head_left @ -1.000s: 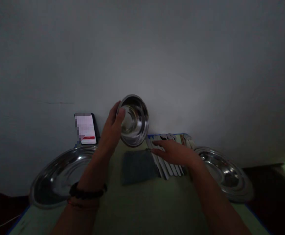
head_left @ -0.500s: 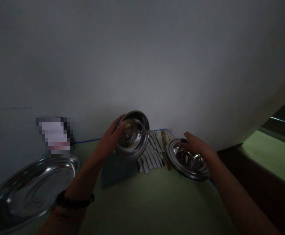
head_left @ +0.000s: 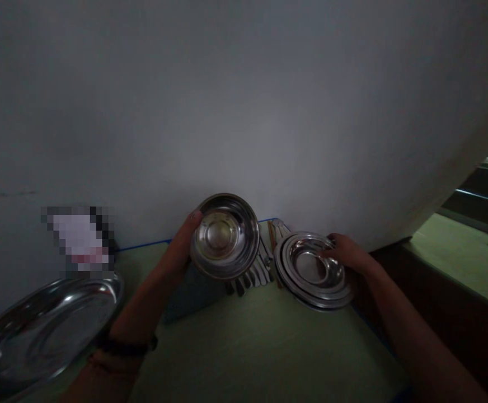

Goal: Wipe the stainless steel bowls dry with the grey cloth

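Metal bowl [head_left: 227, 238]: fingers of the left hand [head_left: 187, 232] gripping its rim. Stacked dishes [head_left: 300, 280]: right hand [head_left: 340, 252] pinching the topmost rim.

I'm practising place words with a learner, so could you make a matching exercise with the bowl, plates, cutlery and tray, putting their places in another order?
1. Bowl
2. Plates
3. Cutlery
4. Tray

A. In a row near the cloth
B. At the picture's left edge
C. In the left hand
D. Stacked, at the right hand

Pairs: 1-C, 2-D, 3-A, 4-B
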A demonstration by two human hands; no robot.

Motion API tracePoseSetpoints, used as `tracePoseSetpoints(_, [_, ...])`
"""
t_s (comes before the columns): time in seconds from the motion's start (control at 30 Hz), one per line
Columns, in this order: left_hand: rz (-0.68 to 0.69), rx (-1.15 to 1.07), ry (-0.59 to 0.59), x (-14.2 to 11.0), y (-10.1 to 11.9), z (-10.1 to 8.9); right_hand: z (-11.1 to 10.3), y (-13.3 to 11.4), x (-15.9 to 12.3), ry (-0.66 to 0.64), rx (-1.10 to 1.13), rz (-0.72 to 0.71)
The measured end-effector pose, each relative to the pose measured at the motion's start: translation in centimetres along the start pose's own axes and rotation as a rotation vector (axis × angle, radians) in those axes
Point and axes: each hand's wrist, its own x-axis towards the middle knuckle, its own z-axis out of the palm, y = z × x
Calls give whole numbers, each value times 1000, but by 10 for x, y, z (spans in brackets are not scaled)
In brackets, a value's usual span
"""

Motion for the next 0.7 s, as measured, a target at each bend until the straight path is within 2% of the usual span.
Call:
tracePoseSetpoints(0.1, [-80, -42, -25, 2, -4, -3, -7, 0, -7, 23, 70, -45])
tracePoseSetpoints(0.23, [-100, -73, -24, 3, -10, -5, -9, 2, -12, 45, 147, -71])
tracePoseSetpoints(0.33, [-154, -98, -20, 3, -11, -5, -10, 4, -16, 28, 198, -88])
tracePoseSetpoints(0.43, [-192, -118, -24, 3, -12, -4, -14, -4, -22, -29, 374, -103])
tracePoseSetpoints(0.53, [-244, -136, -48, 2, -13, -1, -16, -30, -28, -59, 641, -85])
tracePoseSetpoints(0.6, [-269, -162, -70, 1, -14, 4, -15, -55, -28, -13, 765, -82])
tracePoseSetpoints(0.7, [-285, -220, -115, -1, -13, 12, -10, -93, -23, 90, 858, -165])
